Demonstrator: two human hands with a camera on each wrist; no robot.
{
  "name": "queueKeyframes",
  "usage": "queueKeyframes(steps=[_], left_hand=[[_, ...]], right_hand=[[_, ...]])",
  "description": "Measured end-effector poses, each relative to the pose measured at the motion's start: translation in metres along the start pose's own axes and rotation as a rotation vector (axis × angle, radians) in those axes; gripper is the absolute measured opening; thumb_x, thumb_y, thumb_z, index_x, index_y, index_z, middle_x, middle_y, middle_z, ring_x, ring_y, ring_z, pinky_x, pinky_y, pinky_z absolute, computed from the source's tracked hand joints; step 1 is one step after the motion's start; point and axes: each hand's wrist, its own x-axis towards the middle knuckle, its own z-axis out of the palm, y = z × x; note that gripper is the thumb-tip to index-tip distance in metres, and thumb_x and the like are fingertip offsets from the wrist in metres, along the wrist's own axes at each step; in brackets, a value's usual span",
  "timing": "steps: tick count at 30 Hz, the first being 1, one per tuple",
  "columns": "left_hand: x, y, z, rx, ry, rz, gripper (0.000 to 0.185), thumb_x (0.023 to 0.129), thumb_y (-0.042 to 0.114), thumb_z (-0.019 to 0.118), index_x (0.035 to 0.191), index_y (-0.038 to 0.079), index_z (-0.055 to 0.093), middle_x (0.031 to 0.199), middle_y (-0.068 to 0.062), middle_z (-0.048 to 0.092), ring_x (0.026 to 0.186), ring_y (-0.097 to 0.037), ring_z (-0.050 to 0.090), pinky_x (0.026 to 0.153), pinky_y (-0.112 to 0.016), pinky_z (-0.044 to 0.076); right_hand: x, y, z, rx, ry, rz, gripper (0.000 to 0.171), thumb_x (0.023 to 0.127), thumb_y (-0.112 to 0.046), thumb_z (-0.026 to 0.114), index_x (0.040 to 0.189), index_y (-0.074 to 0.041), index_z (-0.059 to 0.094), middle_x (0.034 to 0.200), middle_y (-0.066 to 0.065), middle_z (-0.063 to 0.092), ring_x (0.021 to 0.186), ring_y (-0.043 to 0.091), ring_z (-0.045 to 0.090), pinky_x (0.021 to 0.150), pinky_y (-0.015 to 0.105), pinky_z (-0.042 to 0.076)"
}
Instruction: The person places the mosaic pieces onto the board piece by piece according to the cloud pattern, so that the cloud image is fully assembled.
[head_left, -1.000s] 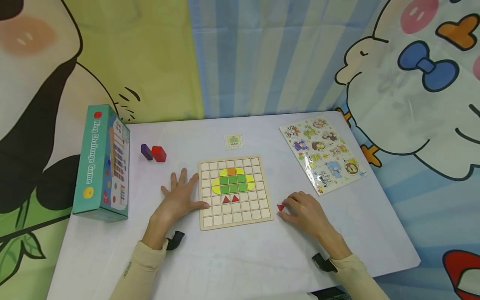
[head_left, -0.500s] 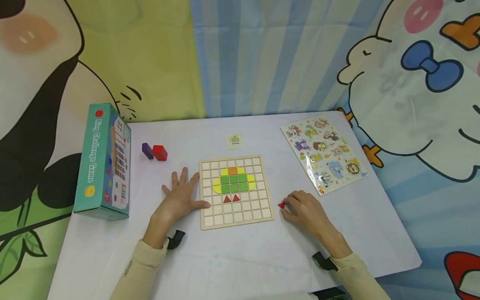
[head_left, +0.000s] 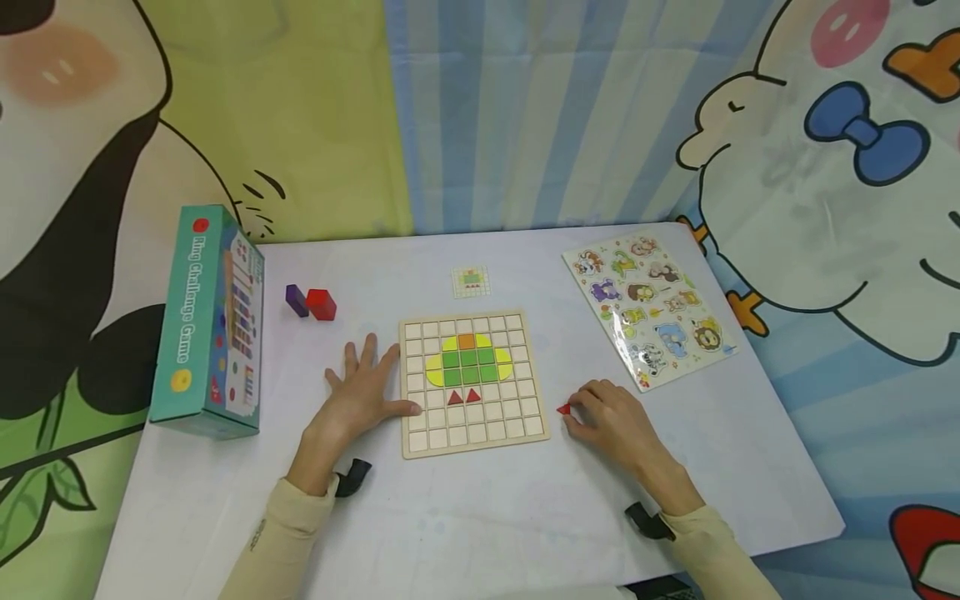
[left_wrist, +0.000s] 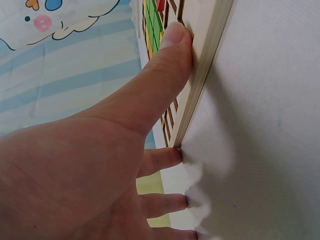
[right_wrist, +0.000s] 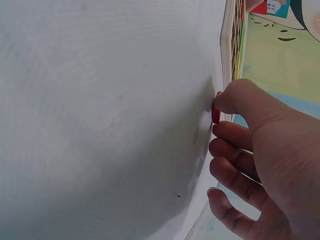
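Observation:
A square wooden grid board (head_left: pixel 487 435) lies on the table, with green (head_left: pixel 468 367), yellow (head_left: pixel 503 369) and orange tiles (head_left: pixel 467 341) set in a rounded pattern. Two red triangle tiles (head_left: pixel 472 396) sit below it. My left hand (head_left: pixel 356 410) is spread at the board's left side. Its thumb (left_wrist: pixel 172 42) rests on the rim, and the other fingertips touch the table. Right of the board, my right hand (head_left: pixel 613 423) pinches another red triangle tile (head_left: pixel 563 409) between thumb and fingers, close over the table; the right wrist view shows this tile (right_wrist: pixel 216 111) edge-on, partly hidden by the thumb.
Behind the board lies a small pattern card (head_left: pixel 471 282). A purple block (head_left: pixel 296 300) and a red block (head_left: pixel 321 305) stand at back left, beside a teal game box (head_left: pixel 206 325). An animal sticker sheet (head_left: pixel 648 308) lies at back right.
The red triangle tile in my right hand has tilted and turned slightly at the fingertips. My left hand stays on the board. The head view has shifted a little.

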Motion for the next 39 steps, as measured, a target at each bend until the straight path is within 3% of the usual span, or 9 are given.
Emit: queueKeyframes(steps=[18,28,39], left_hand=[[0.001,0.000,0.000,-0.001,-0.010,-0.019,0.113,0.075,0.051,0.086,0.161,0.009,0.026,0.168,-0.030,0.001,0.149,-0.062,-0.006,0.103,-0.088,0.002],[0.001,-0.001,0.002,-0.002,-0.002,-0.013,0.113,0.074,0.052,0.086,0.161,0.009,0.027,0.167,-0.030,0.002,0.149,-0.062,-0.004,0.103,-0.089,0.003],[0.000,0.000,0.002,0.012,0.006,-0.018,0.114,0.073,0.050,0.088,0.161,0.011,0.027,0.168,-0.029,0.002,0.150,-0.062,-0.004,0.104,-0.088,0.005]], right_hand=[[0.017,0.005,0.001,0.013,0.017,-0.065,0.020,0.073,-0.018,0.083,0.086,-0.007,0.073,0.087,0.002,0.066,0.074,0.017,0.061,0.065,0.031,0.054],[0.055,-0.010,-0.005,0.061,0.007,-0.177,0.022,0.077,-0.020,0.085,0.090,-0.006,0.074,0.093,0.003,0.068,0.079,0.017,0.062,0.066,0.030,0.054],[0.094,-0.038,0.017,0.078,0.001,-0.333,0.020,0.078,-0.021,0.084,0.089,-0.007,0.074,0.090,0.002,0.067,0.082,0.016,0.063,0.069,0.031,0.055]])
